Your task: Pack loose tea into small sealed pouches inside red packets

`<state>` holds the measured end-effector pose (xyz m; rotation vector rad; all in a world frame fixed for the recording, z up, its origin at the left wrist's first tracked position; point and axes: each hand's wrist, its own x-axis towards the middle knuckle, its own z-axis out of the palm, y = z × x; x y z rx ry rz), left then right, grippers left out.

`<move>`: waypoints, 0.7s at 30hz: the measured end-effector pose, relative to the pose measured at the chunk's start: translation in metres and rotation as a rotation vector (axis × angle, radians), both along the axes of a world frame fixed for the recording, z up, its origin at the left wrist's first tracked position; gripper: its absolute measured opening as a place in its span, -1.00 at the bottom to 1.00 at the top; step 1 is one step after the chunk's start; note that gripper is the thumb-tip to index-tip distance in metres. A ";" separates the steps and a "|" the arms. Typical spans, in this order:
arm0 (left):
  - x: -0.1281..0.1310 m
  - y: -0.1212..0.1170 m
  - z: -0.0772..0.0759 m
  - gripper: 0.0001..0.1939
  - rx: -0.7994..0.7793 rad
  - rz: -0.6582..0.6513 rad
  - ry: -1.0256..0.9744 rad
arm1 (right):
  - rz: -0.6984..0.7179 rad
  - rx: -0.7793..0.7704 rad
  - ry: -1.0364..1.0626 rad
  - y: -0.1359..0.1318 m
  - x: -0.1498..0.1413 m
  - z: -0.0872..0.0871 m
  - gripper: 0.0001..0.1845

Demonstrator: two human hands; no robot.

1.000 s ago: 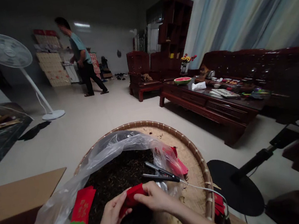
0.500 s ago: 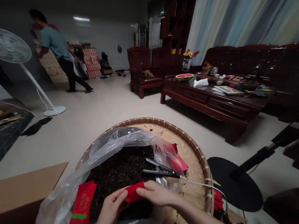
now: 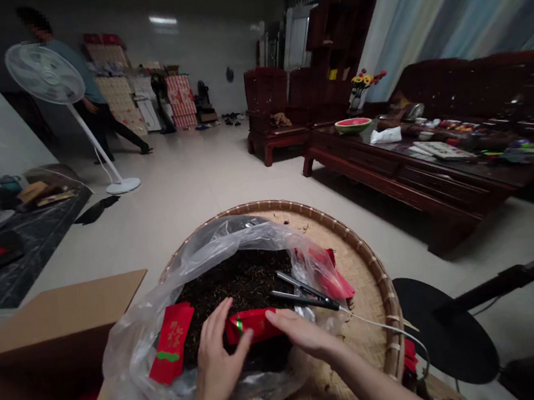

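My right hand (image 3: 306,333) pinches the right end of a small red packet (image 3: 254,326) with a green mark. My left hand (image 3: 219,355) is open beside the packet's left end, fingers apart, its thumb close to or touching the packet. Beneath them a clear plastic bag (image 3: 132,354) lies open, full of dark, dry leaves that look like tea (image 3: 226,278). More red packets (image 3: 172,342) with gold print lie on the bag's left side. A flat-plate hair straightener (image 3: 312,299) rests with its jaws apart over the bag's right edge.
A round woven bamboo tray (image 3: 375,262) carries the bag. At left stands an open cardboard box (image 3: 64,317) with red packets inside. A black round stand base (image 3: 446,327) is at right. Farther off are a white fan (image 3: 47,73), a wooden table (image 3: 395,184) and a walking person (image 3: 97,105).
My left hand has let go of the packet and its fingers have spread. The packet now shows its green mark. The view has turned left, and the person has walked left behind the fan.
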<state>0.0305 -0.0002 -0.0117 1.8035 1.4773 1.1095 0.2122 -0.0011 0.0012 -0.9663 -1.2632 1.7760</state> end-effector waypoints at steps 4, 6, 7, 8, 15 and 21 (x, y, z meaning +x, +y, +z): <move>0.006 -0.008 -0.004 -0.43 0.301 -0.193 0.426 | -0.034 -0.024 0.004 -0.004 -0.008 0.000 -0.41; 0.007 -0.008 -0.007 -0.44 0.322 -0.224 0.445 | -0.021 -0.006 -0.027 -0.006 -0.010 0.003 -0.40; 0.006 -0.007 -0.009 -0.45 0.323 -0.231 0.427 | -0.009 0.010 -0.039 -0.006 -0.010 0.005 -0.40; 0.006 -0.005 -0.011 -0.45 0.322 -0.234 0.399 | 0.001 0.030 -0.048 -0.006 -0.009 0.008 -0.41; -0.004 0.004 -0.018 -0.61 0.182 -0.039 0.152 | -0.290 0.226 -0.261 0.006 0.015 0.003 -0.57; -0.008 0.008 -0.029 -0.50 -0.020 0.108 -0.073 | 0.151 0.805 -1.064 0.013 -0.002 -0.018 -0.30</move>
